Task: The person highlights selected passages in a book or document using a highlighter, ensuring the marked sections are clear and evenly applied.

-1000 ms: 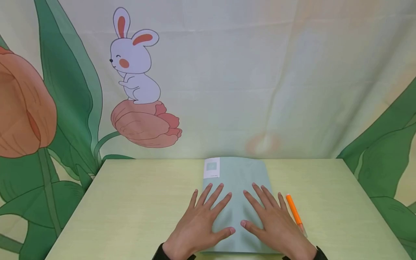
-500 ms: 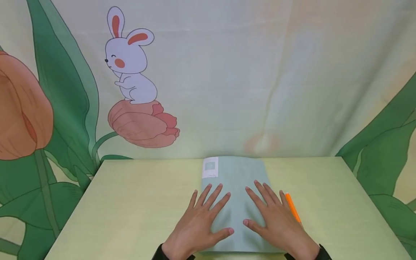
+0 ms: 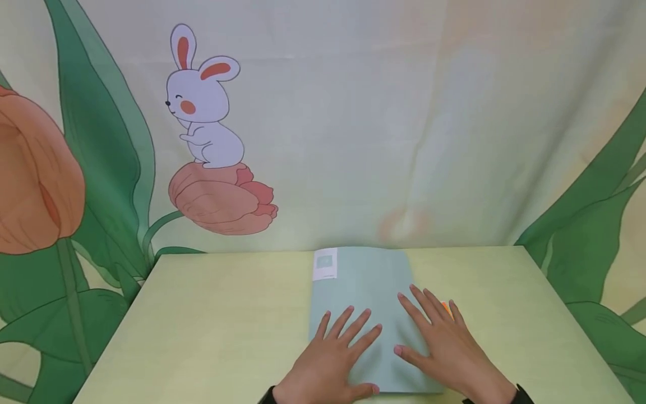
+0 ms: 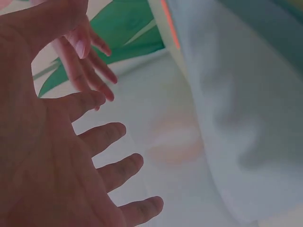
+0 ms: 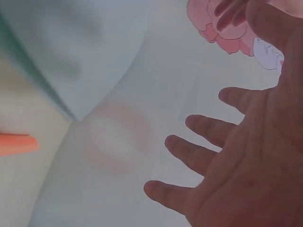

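A pale green notebook with a small white label at its far left corner lies shut on the yellow-green table. My left hand rests flat on the cover's near left part, fingers spread. My right hand lies flat on the cover's right side, fingers straight. An orange pen lies just right of the notebook, mostly hidden under my right fingers. In the left wrist view my left hand is open with spread fingers. The right wrist view shows my right hand open and the pen tip.
A cloth backdrop printed with a rabbit, tulips and green leaves hangs right behind the table's far edge. Bare table surface stretches to the left of the notebook and to the right of the pen.
Both hands have slid to the right over the cover, the left one also drawing nearer to me. My right fingers now cover most of the pen.
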`<act>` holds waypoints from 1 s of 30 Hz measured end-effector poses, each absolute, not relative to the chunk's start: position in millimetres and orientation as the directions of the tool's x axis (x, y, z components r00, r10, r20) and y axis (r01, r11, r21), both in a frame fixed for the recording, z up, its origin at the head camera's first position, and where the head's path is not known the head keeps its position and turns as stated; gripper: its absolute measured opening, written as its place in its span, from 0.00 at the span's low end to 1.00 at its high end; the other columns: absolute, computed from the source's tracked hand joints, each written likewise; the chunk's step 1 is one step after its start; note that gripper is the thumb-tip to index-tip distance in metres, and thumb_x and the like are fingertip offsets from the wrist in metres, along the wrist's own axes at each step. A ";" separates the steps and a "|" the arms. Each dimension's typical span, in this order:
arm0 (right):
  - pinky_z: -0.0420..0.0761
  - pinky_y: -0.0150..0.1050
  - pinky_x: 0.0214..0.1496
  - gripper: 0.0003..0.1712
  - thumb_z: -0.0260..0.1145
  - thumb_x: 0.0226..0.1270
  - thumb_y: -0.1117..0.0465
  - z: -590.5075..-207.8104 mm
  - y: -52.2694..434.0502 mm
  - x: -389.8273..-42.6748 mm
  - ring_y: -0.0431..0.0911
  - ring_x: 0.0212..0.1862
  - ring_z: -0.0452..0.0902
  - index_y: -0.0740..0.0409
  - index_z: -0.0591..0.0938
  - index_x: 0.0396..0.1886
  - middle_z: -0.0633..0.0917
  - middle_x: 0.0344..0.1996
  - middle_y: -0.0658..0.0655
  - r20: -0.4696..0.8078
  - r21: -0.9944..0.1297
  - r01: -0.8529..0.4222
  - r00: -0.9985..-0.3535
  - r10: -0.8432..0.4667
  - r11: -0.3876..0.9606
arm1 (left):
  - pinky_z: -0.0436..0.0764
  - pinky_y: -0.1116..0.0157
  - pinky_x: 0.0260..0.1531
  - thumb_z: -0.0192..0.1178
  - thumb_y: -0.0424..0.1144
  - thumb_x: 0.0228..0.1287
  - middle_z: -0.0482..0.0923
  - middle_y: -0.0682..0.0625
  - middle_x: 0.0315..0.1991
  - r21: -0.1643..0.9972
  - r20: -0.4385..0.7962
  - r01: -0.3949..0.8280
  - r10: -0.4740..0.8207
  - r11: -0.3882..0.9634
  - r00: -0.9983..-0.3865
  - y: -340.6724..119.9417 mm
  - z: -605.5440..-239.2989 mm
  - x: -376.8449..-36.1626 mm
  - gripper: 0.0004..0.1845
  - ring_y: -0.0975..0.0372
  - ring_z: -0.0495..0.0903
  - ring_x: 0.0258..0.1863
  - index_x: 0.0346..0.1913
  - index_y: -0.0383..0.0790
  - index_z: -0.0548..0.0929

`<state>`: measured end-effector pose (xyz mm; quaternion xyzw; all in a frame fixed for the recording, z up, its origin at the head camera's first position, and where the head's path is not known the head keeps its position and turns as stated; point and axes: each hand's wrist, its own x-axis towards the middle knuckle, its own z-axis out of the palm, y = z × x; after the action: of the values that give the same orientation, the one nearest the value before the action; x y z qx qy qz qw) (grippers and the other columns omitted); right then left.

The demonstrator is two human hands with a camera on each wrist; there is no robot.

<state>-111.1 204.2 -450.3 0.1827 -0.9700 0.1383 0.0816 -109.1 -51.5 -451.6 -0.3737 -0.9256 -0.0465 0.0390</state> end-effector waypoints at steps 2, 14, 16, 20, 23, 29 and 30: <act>0.50 0.66 0.72 0.50 0.63 0.60 0.30 -454.6 211.3 -106.2 0.57 0.78 0.51 0.37 0.55 0.78 0.55 0.79 0.51 0.188 -0.263 -0.363 -0.928 -0.322 0.894 | 0.64 0.43 0.69 0.54 0.73 0.58 0.51 0.54 0.79 0.019 0.105 0.716 0.711 0.698 -0.696 -45.9 -457.4 -107.0 0.47 0.51 0.54 0.78 0.78 0.59 0.54; 0.68 0.65 0.64 0.51 0.67 0.57 0.32 -484.8 240.7 -80.2 0.55 0.70 0.67 0.47 0.62 0.76 0.68 0.73 0.56 0.192 -0.263 -0.397 -0.915 -0.355 0.879 | 0.68 0.46 0.67 0.65 0.68 0.51 0.55 0.56 0.78 -0.026 -0.002 0.733 0.733 0.680 -0.680 -23.7 -477.1 -102.3 0.49 0.55 0.58 0.76 0.76 0.61 0.58; 0.73 0.60 0.63 0.52 0.66 0.57 0.30 -492.5 244.3 -77.7 0.55 0.69 0.68 0.50 0.63 0.75 0.68 0.73 0.57 0.177 -0.258 -0.404 -0.913 -0.369 0.877 | 0.68 0.46 0.67 0.66 0.68 0.51 0.54 0.57 0.78 -0.023 -0.021 0.731 0.730 0.682 -0.683 -20.3 -478.7 -102.2 0.50 0.55 0.58 0.76 0.76 0.62 0.58; 0.77 0.55 0.61 0.55 0.60 0.57 0.24 -503.8 247.9 -73.3 0.55 0.70 0.67 0.54 0.64 0.75 0.67 0.73 0.57 0.075 -0.278 -0.370 -0.928 -0.364 0.886 | 0.69 0.47 0.67 0.67 0.68 0.50 0.56 0.57 0.78 -0.038 -0.012 0.739 0.739 0.673 -0.674 -15.0 -479.6 -101.7 0.49 0.55 0.59 0.76 0.75 0.62 0.59; 0.74 0.58 0.63 0.58 0.56 0.55 0.21 -506.9 249.2 -71.7 0.55 0.71 0.64 0.57 0.63 0.74 0.66 0.74 0.58 -0.023 -0.296 -0.321 -0.939 -0.342 0.900 | 0.69 0.47 0.66 0.67 0.68 0.50 0.56 0.57 0.77 -0.038 0.002 0.753 0.754 0.657 -0.657 -9.7 -478.5 -101.6 0.49 0.55 0.59 0.76 0.75 0.62 0.60; 0.71 0.61 0.65 0.60 0.57 0.55 0.22 -513.7 252.5 -73.6 0.59 0.73 0.62 0.62 0.64 0.73 0.66 0.73 0.62 -0.142 -0.326 -0.263 -0.936 -0.322 0.908 | 0.69 0.48 0.67 0.65 0.68 0.52 0.56 0.57 0.77 -0.012 -0.029 0.765 0.764 0.644 -0.644 4.0 -481.6 -101.9 0.47 0.54 0.59 0.76 0.75 0.63 0.61; 0.71 0.61 0.65 0.60 0.57 0.54 0.22 -515.3 252.7 -74.1 0.60 0.73 0.62 0.63 0.64 0.73 0.67 0.73 0.62 -0.158 -0.334 -0.251 -0.935 -0.317 0.908 | 0.69 0.49 0.67 0.65 0.68 0.52 0.56 0.57 0.77 -0.011 -0.032 0.764 0.764 0.645 -0.645 5.9 -482.3 -101.6 0.47 0.54 0.59 0.76 0.75 0.64 0.61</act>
<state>-74.1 252.7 -515.3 0.1463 -0.9712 0.1563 -0.1048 -101.6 5.9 -482.3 -0.4214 -0.9067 0.0118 -0.0119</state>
